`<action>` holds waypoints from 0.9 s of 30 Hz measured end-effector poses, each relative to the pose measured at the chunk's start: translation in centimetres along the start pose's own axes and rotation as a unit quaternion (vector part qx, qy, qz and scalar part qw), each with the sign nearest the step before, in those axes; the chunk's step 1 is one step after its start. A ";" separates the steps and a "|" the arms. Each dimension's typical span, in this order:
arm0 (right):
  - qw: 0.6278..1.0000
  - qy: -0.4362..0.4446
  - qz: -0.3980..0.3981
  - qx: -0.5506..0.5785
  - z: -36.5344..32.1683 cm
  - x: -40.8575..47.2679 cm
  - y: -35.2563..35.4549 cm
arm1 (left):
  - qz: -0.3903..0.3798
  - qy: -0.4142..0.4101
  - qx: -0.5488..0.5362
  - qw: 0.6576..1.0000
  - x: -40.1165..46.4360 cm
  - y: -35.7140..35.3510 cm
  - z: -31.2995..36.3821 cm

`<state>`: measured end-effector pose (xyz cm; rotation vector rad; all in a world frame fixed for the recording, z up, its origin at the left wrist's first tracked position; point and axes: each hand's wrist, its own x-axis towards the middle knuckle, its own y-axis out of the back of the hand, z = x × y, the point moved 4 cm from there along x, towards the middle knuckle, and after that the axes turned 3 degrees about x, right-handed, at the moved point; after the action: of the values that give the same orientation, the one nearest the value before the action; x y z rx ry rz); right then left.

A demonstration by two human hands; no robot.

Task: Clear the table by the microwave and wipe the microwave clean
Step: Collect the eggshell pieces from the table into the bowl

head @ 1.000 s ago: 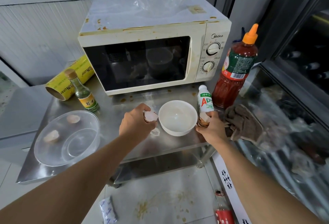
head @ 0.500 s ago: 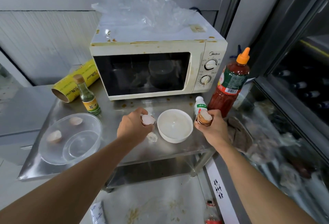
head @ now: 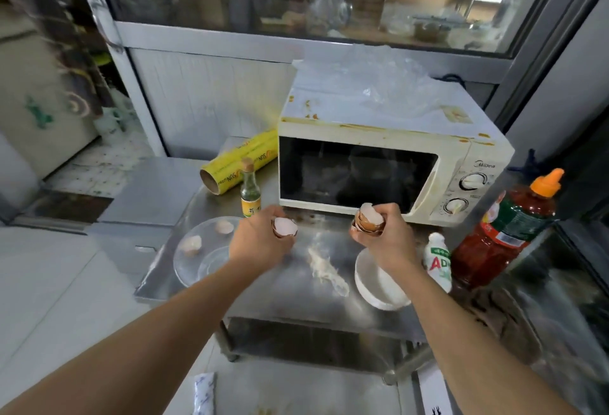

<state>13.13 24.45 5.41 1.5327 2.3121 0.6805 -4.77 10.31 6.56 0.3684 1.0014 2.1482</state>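
A stained cream microwave [head: 389, 164] stands at the back of the steel table [head: 283, 296], with crumpled clear plastic [head: 372, 85] on its top. My left hand [head: 260, 243] is shut on one eggshell half [head: 285, 227] above the table. My right hand [head: 387, 236] is shut on a stack of eggshell halves [head: 369, 218], just in front of the microwave door. Below the right hand sits a white bowl [head: 379, 289]. A clear glass dish [head: 204, 251] at the left holds two more shell pieces.
A yellow wrap roll [head: 237, 162] and a small green bottle [head: 250, 193] stand left of the microwave. At the right are a small white drink bottle [head: 438, 261] and a large red sauce bottle [head: 507, 230]. A pale smear [head: 324, 266] marks the table. A dark rag [head: 504, 319] lies at the right.
Both hands have risen from the table with the eggshells. The view has swung up and left, so the table now sits right of centre.
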 end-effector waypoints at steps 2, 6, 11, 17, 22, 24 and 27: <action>1.000 0.012 -0.013 -0.001 -1.4 0.4 -1.6 | 0.015 0.016 -0.002 1.000 0.1 1.3 -1.5; 0.998 0.033 -0.046 0.018 -4.0 0.8 -5.3 | 0.043 0.051 0.005 0.998 0.6 4.5 -5.0; 0.996 0.052 -0.073 0.018 -7.2 1.0 -10.6 | 0.069 0.083 0.000 0.994 1.6 8.3 -9.6; 0.997 0.047 -0.063 0.008 -9.5 0.9 -15.9 | 0.065 0.100 -0.012 0.993 3.8 11.1 -15.0; 0.998 0.022 -0.058 -0.009 -9.7 0.8 -19.4 | 0.039 0.088 -0.021 0.995 5.6 11.7 -18.3; 0.998 0.005 -0.054 -0.011 -9.4 0.5 -20.2 | 0.023 0.082 -0.025 0.996 6.1 11.6 -19.3; 0.999 -0.018 -0.035 -0.008 -8.5 -0.1 -20.7 | -0.001 0.070 -0.025 0.997 6.7 11.1 -20.4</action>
<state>-7.12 15.73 1.72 1.4381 2.3150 0.6471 -25.54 -0.84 1.25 0.1956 1.0214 2.2179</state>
